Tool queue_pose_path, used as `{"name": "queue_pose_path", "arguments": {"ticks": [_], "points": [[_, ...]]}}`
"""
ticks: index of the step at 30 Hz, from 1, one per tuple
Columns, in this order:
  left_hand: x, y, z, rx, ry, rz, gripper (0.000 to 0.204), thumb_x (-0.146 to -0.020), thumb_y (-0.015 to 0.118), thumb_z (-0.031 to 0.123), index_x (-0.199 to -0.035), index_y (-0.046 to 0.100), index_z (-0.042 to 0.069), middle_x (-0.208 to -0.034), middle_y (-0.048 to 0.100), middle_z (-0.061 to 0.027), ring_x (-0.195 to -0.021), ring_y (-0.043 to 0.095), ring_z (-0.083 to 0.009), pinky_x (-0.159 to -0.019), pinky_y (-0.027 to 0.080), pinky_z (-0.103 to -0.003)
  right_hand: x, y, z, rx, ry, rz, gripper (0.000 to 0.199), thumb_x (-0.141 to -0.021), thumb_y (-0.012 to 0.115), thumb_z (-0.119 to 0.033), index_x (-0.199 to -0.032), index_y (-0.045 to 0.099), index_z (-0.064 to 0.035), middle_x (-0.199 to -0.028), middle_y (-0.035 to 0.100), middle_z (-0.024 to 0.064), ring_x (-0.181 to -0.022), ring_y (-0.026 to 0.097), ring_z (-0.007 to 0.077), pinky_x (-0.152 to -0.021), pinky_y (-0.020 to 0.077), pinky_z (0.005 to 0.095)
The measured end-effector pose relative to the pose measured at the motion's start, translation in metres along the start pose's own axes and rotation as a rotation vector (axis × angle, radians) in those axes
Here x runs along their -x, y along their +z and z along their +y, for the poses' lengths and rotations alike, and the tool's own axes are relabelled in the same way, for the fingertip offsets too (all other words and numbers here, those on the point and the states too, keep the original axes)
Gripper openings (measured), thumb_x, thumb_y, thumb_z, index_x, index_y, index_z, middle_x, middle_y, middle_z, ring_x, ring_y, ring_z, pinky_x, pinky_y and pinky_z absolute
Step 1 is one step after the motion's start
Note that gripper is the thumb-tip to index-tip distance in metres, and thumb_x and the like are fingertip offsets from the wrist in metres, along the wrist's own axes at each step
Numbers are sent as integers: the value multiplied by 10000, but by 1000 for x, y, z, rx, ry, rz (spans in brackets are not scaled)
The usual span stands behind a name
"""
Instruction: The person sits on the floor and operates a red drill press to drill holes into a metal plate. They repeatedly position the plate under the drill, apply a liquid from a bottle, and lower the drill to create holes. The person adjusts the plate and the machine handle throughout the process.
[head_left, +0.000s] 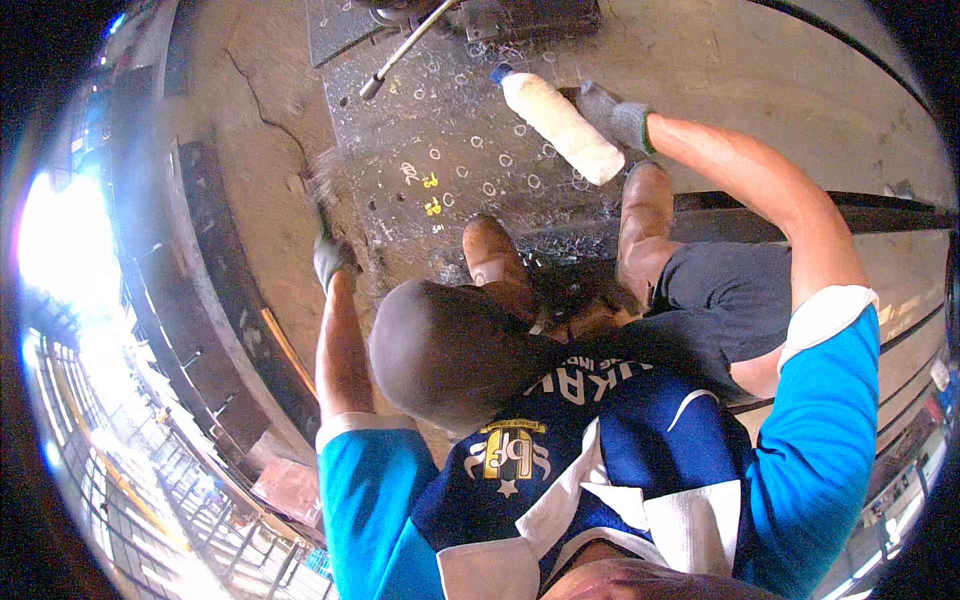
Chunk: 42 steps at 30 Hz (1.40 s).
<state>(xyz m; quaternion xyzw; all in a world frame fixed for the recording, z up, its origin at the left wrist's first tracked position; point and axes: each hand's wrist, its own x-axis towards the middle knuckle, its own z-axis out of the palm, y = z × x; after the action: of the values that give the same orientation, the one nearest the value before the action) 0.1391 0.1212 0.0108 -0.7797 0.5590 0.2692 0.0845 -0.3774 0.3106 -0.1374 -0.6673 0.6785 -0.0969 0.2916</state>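
Observation:
My left hand (332,262), in a dark grey glove, is closed around the handle of a brush-like tool (322,185). Its far end is smeared by motion beside the left edge of a dark metal plate (390,150). Over the plate, a white-cream bottle (562,125) with a blue cap lies at a slant, cap toward the far left. My right hand (612,115), gloved in grey, grips the bottle from its right side; some fingers are hidden. White circles and yellow marks cover the plate.
A metal rod (408,50) juts over the plate from dark machinery (530,18) at the far edge. My brown boots (492,255) are at the plate's near side. Long dark steel beams (800,205) run to the right, and more steel (215,260) lies along the left.

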Motion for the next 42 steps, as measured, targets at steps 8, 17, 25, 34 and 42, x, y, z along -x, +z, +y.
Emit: {"name": "queue_pose_path", "arguments": {"ticks": [8, 17, 25, 34, 42], "points": [[16, 140, -21, -35, 433, 293, 264, -993, 558, 290, -1075, 710, 90, -1023, 729, -197, -919, 706, -392, -759, 549, -475, -2, -1, -6, -9, -23, -29, 343, -986, 626, -280, -1248, 669, -63, -1174, 727, 157, -1062, 680, 280, -911, 537, 423], [52, 220, 132, -395, 1262, -64, 253, -995, 570, 309, -1190, 698, 211, -1030, 753, -126, -913, 734, -375, -746, 585, -482, -1, -13, -12, 28, -34, -86, 321, -992, 632, -272, -1220, 680, -52, -1146, 733, 139, -1041, 680, 247, -896, 540, 409], [-66, 104, 12, 369, -24, 475, 308, -883, 654, 295, -985, 757, 23, -973, 772, -198, -888, 739, -364, -818, 558, -459, 20, -27, -27, 57, -18, -180, 302, -996, 637, -264, -1196, 689, -43, -1121, 739, 122, -1023, 680, 218, -882, 544, 397], [19, 161, 113, -198, 1018, 54, 239, -1012, 537, 303, -1152, 707, 211, -1039, 739, -169, -972, 707, -437, -792, 571, -544, -17, -1, -34, -317, -72, -135, 284, -1002, 644, -256, -1168, 700, -33, -1092, 746, 104, -1002, 680, 185, -867, 547, 383], [-44, 115, 86, 396, 253, 251, 334, -976, 602, 385, -1153, 750, 144, -1000, 756, -200, -923, 728, -430, -769, 554, -488, -21, -3, -56, -703, -8, -308, 258, -1005, 629, -245, -1126, 709, -32, -1077, 751, 109, -978, 688, 186, -839, 541, 392]]}}
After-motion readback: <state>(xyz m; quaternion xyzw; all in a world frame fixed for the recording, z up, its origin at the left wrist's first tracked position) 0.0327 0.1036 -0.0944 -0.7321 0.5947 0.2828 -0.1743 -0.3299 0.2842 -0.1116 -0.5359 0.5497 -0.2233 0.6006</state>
